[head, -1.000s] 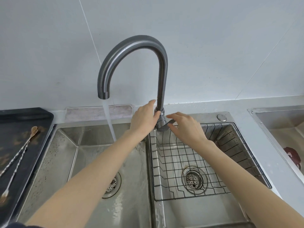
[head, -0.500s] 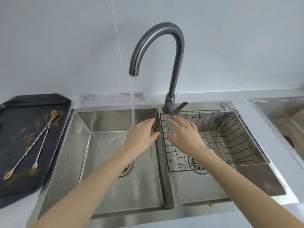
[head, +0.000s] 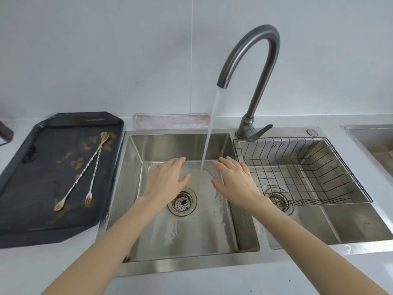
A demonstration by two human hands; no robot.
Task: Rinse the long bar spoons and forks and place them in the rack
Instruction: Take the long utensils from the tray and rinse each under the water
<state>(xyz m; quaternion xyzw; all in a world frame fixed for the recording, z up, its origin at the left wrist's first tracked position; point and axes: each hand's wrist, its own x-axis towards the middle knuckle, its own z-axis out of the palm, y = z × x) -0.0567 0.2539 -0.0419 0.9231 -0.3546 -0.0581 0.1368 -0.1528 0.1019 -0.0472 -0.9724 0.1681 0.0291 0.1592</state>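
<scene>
Head | both hands (head: pixel 200 179) empty, spread flat beside water stream (head: pixel 207 143) | sink (head: pixel 182 255)

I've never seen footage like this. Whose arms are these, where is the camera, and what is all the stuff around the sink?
There is no machine here: the arms belong to a person wearing a wide-angle camera on the head, so you look down as that person does. The left hand and right hand are both open and empty, held over the left sink basin on either side of the water stream running from the faucet. The wire rack sits in the right basin with nothing in it. On the counter to the left lies a dark tray holding a long bar spoon and a long bar fork, crossed near their upper ends and apparently not yet rinsed. A grey cloth lies behind the sink.
</scene>
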